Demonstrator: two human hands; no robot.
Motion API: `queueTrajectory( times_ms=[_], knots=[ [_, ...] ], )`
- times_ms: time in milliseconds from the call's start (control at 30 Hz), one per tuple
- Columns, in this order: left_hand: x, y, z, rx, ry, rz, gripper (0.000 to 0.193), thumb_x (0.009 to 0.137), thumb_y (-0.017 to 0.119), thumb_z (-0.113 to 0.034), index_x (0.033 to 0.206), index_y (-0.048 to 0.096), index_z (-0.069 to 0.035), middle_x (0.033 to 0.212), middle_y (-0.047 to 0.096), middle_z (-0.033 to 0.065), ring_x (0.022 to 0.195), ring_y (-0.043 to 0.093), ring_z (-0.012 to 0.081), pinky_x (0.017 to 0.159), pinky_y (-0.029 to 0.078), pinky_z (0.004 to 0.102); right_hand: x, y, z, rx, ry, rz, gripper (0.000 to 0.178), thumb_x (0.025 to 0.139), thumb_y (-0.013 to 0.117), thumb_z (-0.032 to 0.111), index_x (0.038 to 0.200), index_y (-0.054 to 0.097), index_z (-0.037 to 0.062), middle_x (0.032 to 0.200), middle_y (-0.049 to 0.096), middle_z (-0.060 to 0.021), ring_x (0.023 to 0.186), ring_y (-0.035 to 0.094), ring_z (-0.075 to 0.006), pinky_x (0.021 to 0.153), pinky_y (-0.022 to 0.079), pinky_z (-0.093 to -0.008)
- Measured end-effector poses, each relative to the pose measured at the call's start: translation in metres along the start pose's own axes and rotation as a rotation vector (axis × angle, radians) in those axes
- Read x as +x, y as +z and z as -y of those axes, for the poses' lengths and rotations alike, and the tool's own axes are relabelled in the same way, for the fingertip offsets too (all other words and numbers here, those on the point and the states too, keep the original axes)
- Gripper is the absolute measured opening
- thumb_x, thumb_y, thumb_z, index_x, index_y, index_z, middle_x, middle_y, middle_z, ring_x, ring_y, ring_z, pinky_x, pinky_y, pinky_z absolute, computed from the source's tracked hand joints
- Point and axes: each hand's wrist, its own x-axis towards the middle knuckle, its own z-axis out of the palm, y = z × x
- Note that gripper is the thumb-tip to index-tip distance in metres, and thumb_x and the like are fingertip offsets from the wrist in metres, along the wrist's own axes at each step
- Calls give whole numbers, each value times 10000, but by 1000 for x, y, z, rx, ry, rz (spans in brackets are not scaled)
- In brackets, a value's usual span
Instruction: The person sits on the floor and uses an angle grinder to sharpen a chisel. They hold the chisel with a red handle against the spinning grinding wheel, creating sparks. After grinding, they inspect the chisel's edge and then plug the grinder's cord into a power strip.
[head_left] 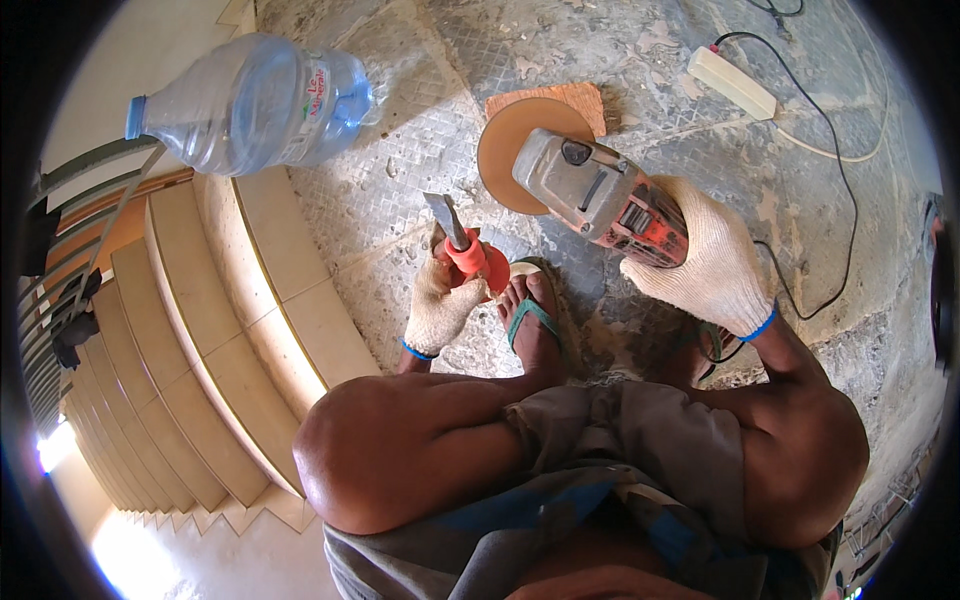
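My left hand, in a cream knit glove with a blue cuff edge, grips a chisel by its red-orange guarded handle. The flat metal blade points up and away from me. A worn red and grey angle grinder is in my right hand, gloved the same way and wrapped round the body. Its thin brown disc faces left, apart from the chisel blade in the picture. Behind the disc, a reddish-brown wooden piece lies on the floor, partly hidden.
A large clear water bottle lies on its side at far left. Tiled steps descend on the left beside a metal railing. A white power strip and a black cord lie right. My sandalled feet rest on the rough floor.
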Motion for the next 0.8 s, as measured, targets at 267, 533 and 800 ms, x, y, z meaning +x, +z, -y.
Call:
queueTrajectory(
  times_ms=[267, 533, 800],
  knots=[
    [-2, -2, 1, -50, -24, -3, 672, 993, 725, -3, 1626, 504, -28, 1330, 680, 65, 1126, 708, 149, 958, 639, 347, 0, 1, 1, -16, -62, -34, 711, 774, 974, 249, 1385, 666, 55, 1179, 800, -199, 1103, 804, -395, 934, 653, -458],
    [-1, -4, 5, -7, 33, -38, 673, 964, 777, 23, 1591, 537, -27, 1334, 681, 59, 1142, 690, 139, 979, 624, 341, -1, 1, 4, 6, -88, -66, 681, 763, 982, 261, 1344, 686, 66, 1155, 799, -197, 1075, 801, -412, 903, 659, -459],
    [2, -12, 12, 96, 78, -53, 637, 944, 824, 17, 1531, 582, -41, 1331, 676, 59, 1209, 657, 139, 1056, 585, 346, -2, -3, 6, 7, -66, 18, 776, 769, 970, 172, 1447, 628, 15, 1224, 790, -214, 1152, 804, -354, 983, 634, -437]
  ],
)
